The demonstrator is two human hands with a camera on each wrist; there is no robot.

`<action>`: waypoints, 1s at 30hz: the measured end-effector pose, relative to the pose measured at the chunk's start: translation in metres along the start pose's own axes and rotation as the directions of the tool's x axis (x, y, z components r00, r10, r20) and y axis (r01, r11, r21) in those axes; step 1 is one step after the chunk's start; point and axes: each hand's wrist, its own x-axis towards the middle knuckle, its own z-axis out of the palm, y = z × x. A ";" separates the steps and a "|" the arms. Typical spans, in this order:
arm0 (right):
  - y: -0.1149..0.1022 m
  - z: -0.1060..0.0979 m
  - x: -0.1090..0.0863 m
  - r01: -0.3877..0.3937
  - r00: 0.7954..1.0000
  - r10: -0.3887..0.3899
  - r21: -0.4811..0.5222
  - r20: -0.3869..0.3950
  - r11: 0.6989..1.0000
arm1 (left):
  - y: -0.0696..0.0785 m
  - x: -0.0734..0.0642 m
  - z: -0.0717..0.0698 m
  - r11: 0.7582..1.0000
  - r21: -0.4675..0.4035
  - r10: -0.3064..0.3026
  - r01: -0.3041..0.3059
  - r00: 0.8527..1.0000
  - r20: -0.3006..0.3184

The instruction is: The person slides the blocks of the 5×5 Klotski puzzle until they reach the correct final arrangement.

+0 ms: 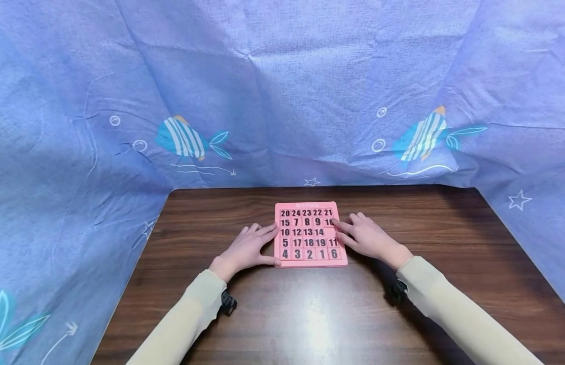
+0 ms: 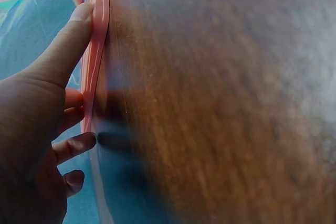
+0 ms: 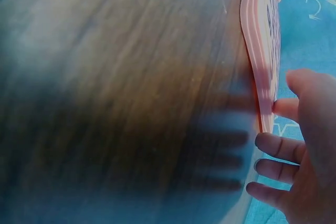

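A pink sliding number puzzle (image 1: 310,263) lies flat on the table, its numbered tiles in rows inside a raised frame. One slot, at the right end of the middle row, holds no tile. My left hand (image 1: 248,248) rests at the puzzle's left side, thumb at the near left corner and index fingertip on the left edge. With its index fingertip, my right hand (image 1: 369,237) touches the tile marked 16 (image 1: 328,222), just above that slot. The right thumb lies by the frame's right edge, and the other right fingers extend beyond the frame. Both wrist views show the puzzle's layered side (image 2: 98,40) edge-on.
The dark wooden table (image 1: 282,314) carries a bright glare in front of the puzzle. A blue cloth (image 1: 310,91) with fish and stars hangs behind and along both sides. Each wrist wears a small black camera, one seen under the left sleeve (image 1: 186,309).
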 end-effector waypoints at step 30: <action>0.010 0.004 0.013 0.016 0.998 -0.014 0.034 -0.060 0.999 | 0.001 0.000 -0.001 1.000 -0.012 -0.005 0.005 1.000 0.008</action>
